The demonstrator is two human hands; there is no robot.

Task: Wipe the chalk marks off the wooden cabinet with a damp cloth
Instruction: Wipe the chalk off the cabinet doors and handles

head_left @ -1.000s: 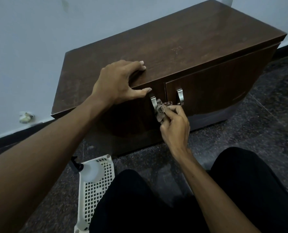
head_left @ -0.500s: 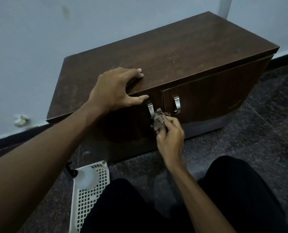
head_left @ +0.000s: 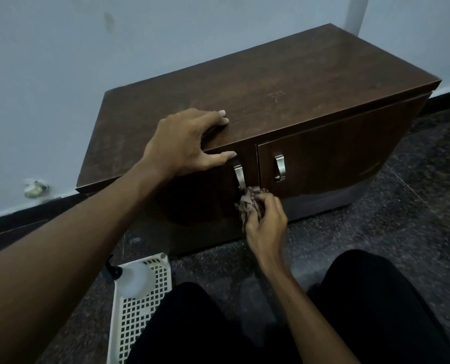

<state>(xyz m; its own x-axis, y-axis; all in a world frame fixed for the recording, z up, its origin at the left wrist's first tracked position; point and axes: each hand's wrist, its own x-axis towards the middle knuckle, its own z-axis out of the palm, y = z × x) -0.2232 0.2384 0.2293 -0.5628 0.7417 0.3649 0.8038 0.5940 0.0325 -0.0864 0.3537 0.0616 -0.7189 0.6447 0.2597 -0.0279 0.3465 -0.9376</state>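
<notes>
A low dark wooden cabinet with two doors and metal handles stands against the wall. Faint chalk marks show on its top, right of centre. My left hand rests on the front edge of the top, fingers on the surface and thumb on the front face above the left handle. My right hand grips a crumpled brownish cloth and holds it against the left door just below that handle.
A white perforated basket lies on the dark speckled floor at my left knee, with a white spray bottle in it. My black-trousered legs fill the bottom of the view. A grey wall runs behind the cabinet. The right door handle is untouched.
My right hand has slid the cloth downward from beside the left handle to below it. My left hand has stayed on the cabinet's edge. The view has shifted slightly.
</notes>
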